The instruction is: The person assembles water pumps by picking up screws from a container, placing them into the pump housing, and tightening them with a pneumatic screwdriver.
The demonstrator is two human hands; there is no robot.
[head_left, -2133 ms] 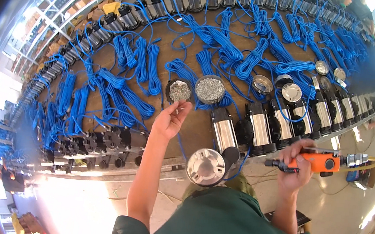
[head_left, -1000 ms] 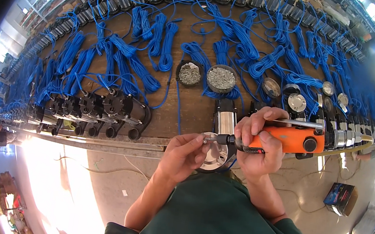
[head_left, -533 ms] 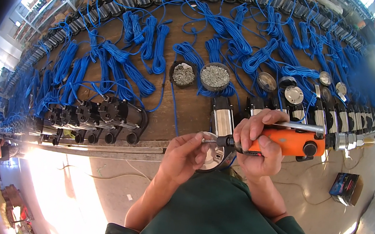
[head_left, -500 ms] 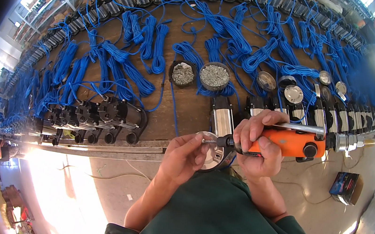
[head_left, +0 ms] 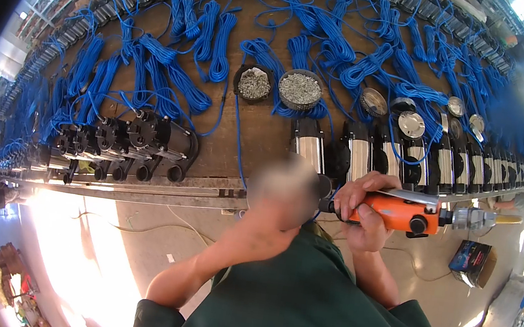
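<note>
My right hand (head_left: 367, 220) is wrapped round an orange pneumatic screwdriver (head_left: 394, 212), which lies level with its dark nose pointing left. A metal lever runs along its top, and a hose fitting (head_left: 476, 219) sticks out at its right end. My left hand (head_left: 263, 230) is raised close to the nose, but a blur hides its fingers and whatever they may hold. Just beyond the hands, a silver and black pump (head_left: 309, 144) lies at the bench edge. The blurred left hand covers the spot where the round metal pump end was seen.
Two bowls of small metal screws, a smaller one (head_left: 254, 84) and a larger one (head_left: 300, 88), stand on the brown bench (head_left: 239, 137). Bundles of blue cable (head_left: 222, 46) spread around them. Several pumps line both sides. A cardboard box (head_left: 472, 263) sits on the floor at right.
My left hand has risen toward the camera and blurred, covering the round metal pump end. My right hand still grips the screwdriver, now tilted slightly. The bench has shifted upward in view.
</note>
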